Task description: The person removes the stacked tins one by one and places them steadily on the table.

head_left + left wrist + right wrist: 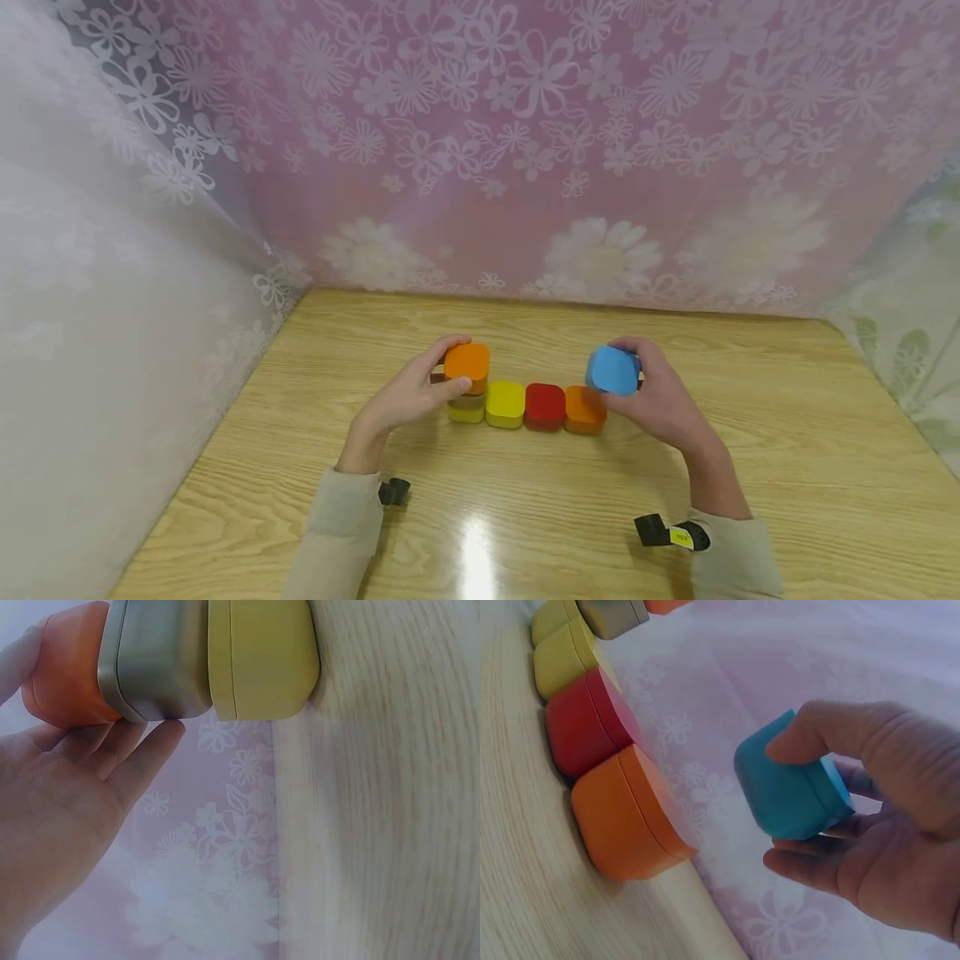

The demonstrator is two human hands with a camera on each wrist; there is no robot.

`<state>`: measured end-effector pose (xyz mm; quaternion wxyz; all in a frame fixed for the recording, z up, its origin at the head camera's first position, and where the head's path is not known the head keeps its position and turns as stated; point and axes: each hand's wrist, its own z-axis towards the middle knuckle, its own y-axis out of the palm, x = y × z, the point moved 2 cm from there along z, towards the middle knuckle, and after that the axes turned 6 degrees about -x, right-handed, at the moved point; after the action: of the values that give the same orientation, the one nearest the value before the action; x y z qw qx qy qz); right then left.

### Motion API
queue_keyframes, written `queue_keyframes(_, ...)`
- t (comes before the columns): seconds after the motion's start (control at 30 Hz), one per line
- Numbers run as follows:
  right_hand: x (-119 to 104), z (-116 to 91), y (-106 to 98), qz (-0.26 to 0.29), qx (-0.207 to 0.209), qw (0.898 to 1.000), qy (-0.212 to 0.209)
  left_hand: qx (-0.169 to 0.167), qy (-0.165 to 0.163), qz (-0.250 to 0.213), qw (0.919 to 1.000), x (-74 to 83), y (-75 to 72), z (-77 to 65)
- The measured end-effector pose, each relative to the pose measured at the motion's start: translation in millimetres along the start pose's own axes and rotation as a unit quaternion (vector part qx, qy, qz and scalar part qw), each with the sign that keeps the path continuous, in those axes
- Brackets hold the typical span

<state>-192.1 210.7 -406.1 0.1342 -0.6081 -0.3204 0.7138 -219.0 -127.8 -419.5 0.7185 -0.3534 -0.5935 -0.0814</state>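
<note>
My left hand point(405, 393) grips an orange rounded-square box point(467, 363), thumb at its near side. That box sits atop a dull gold box point(161, 660), which rests on a yellow box point(467, 412); the left fingertips also reach the gold one. To the right, a second yellow box point(506, 402), a red box point(544, 405) and another orange box point(584, 410) continue the row on the table. Between thumb and fingers, my right hand point(663, 404) holds a blue box point(615, 372) in the air, tilted, above and beside the row's right end. Each box shows a lid seam.
The wood-grain table point(525, 508) carries the row of boxes. Behind it hangs a pink flowered curtain point(480, 167), with pale curtains at the left and right sides. A dark strap-on camera point(651, 530) sits at the right wrist, another point(394, 492) at the left.
</note>
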Motion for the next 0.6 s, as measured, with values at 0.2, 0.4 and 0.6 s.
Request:
queue_keyframes(0.2, 6, -2, -4, -0.023, -0.011, 0.999, 0.019, -0.002, 0.006, 0.003, 1.0000, 1.2, 0.4, -0.4)
queue_keyframes(0.4, 11, -4, -10, -0.045, -0.018, 0.999, 0.023, 0.000, 0.001, 0.004, 1.0000, -0.1, 0.6, 0.1)
queue_keyframes(0.6, 17, -10, -13, -0.064, -0.042, 0.996, 0.053, 0.002, -0.005, 0.005, 1.0000, -0.4, 1.7, 0.6)
